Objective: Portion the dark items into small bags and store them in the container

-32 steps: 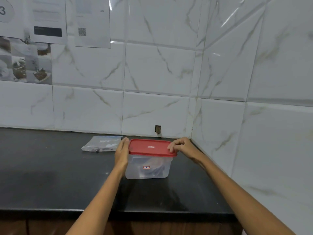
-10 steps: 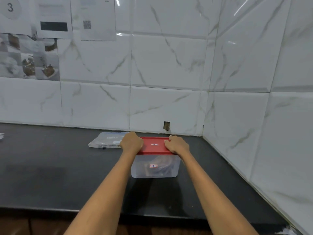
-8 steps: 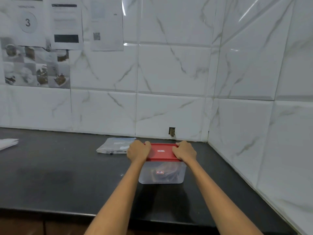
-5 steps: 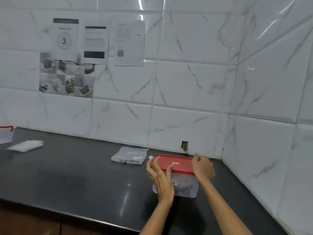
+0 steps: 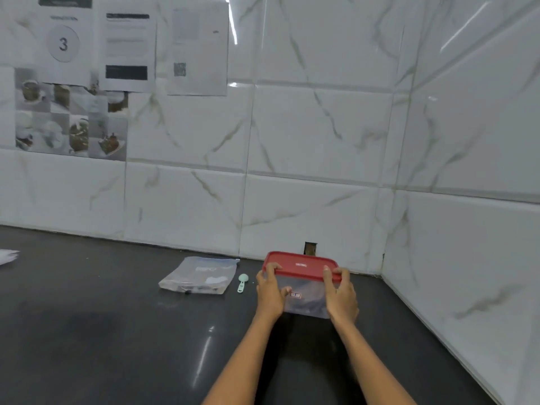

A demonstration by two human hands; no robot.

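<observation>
Clear plastic container (image 5: 304, 299) with red lid (image 5: 301, 266) on, near the back right corner of the black countertop (image 5: 87, 331), close to the tiled back wall (image 5: 306, 141) and not far from the side wall (image 5: 467, 229). Gripped from both sides: left hand (image 5: 270, 290) wrapped on the container's left wall, fingertips hooked over the lid's front left edge, thumb across the clear front face next to a small red and white label (image 5: 295, 295); right hand (image 5: 340, 293) wrapped on the right wall, fingers curled over the lid's front right edge. Dark contents dimly visible through the clear wall, too blurred to tell apart. Whether the container's base touches the counter or sits slightly lifted: cannot tell.

Just left of the container, a small pale green spoon (image 5: 242, 282) lying flat, bowl toward the wall, apart from the left hand. Further left, a clear zip bag (image 5: 201, 276) lying flat, with something dark along its near edge. At the far left edge of the counter, a white flat thing (image 5: 7, 256), partly cut off.

On the back wall, upper left: 3 printed sheets, 1 showing the numeral 3 in a circle (image 5: 62, 43), and below them a grid of food photos (image 5: 70, 121). Small dark hole (image 5: 310, 248) in the tile just behind the lid
</observation>
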